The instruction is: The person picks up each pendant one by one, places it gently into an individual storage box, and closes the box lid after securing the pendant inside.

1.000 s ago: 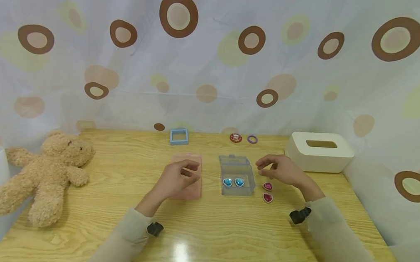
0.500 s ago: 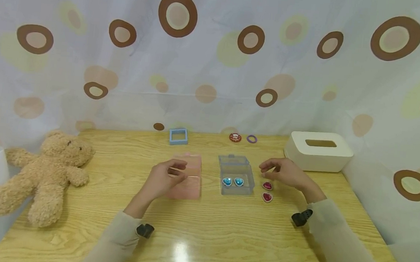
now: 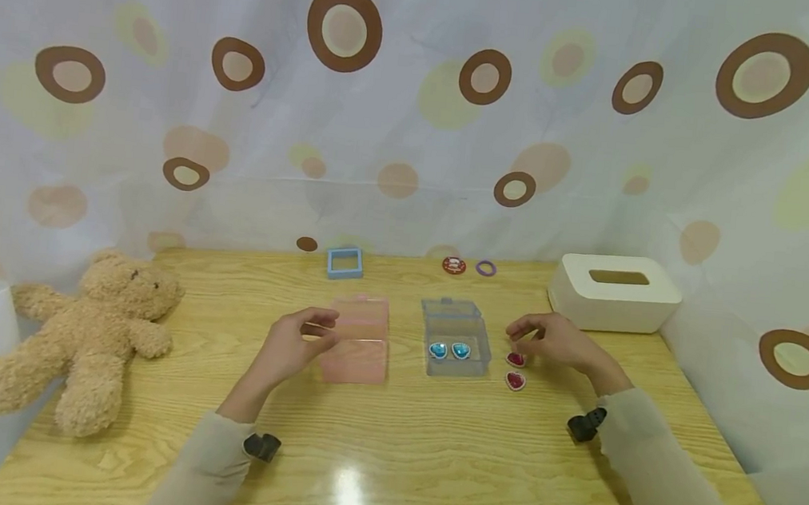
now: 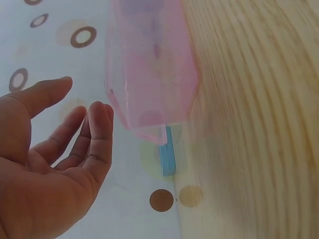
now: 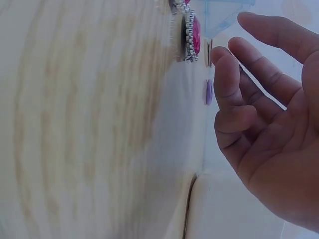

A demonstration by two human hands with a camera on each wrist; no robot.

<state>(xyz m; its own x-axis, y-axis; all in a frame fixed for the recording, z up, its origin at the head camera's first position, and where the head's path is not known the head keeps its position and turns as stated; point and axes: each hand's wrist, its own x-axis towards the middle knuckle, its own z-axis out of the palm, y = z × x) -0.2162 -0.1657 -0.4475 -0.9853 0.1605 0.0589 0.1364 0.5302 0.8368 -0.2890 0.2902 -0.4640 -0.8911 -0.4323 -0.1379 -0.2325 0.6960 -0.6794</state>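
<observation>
My left hand [image 3: 293,345] hovers just left of a pink see-through plastic box [image 3: 355,362], whose lid is raised at the back. Thumb and fingers stand apart with nothing between them, as the left wrist view shows. A bluish clear box [image 3: 458,367], its lid up, holds two blue heart gems [image 3: 438,350] with sparkly rims. My right hand [image 3: 555,342] is over the farther of two red-pink heart gems [image 3: 515,360] on the table, partly covering it. The nearer red heart gem [image 3: 515,381] lies in front. In the right wrist view the fingers are loosely bent and hold nothing.
A teddy bear [image 3: 97,338] lies at the left. Along the back are a blue square frame [image 3: 344,264], a red round badge [image 3: 454,266] and a purple ring [image 3: 486,264]. A white tissue box [image 3: 612,307] stands at the back right, before the patterned curtain [image 3: 416,125].
My left hand has drawn back leftward from over the pink box, uncovering it. My right hand has moved slightly right and down, to over the farther red gem.
</observation>
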